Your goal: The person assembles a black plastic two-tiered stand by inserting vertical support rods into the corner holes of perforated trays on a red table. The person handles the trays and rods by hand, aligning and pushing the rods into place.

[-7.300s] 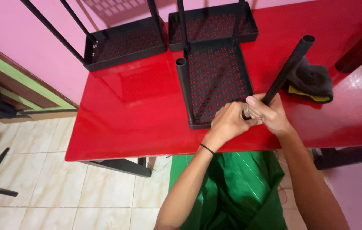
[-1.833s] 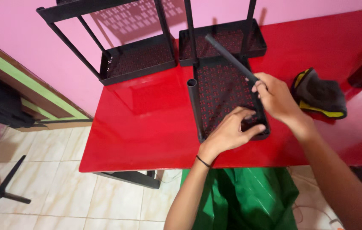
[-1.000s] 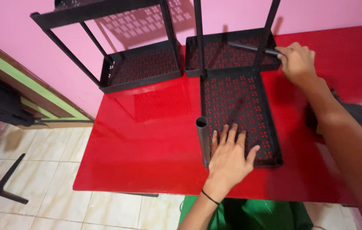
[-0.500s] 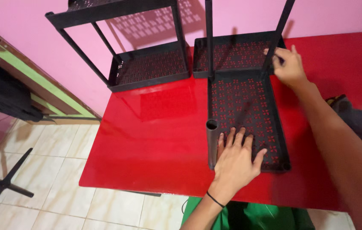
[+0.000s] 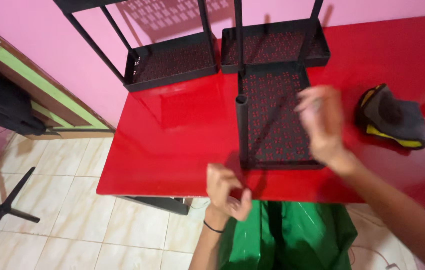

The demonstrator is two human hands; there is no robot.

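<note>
- Two hands are kept off the black mesh tray, lying flat mid-frame.
- Left hand is curled loosely, nothing seen held.
- Right hand is blurred, apparently open and empty.

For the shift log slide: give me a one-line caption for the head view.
Blurred right hand above black perforated metal tray on glossy red table; left hand curled at table's near edge.
</note>
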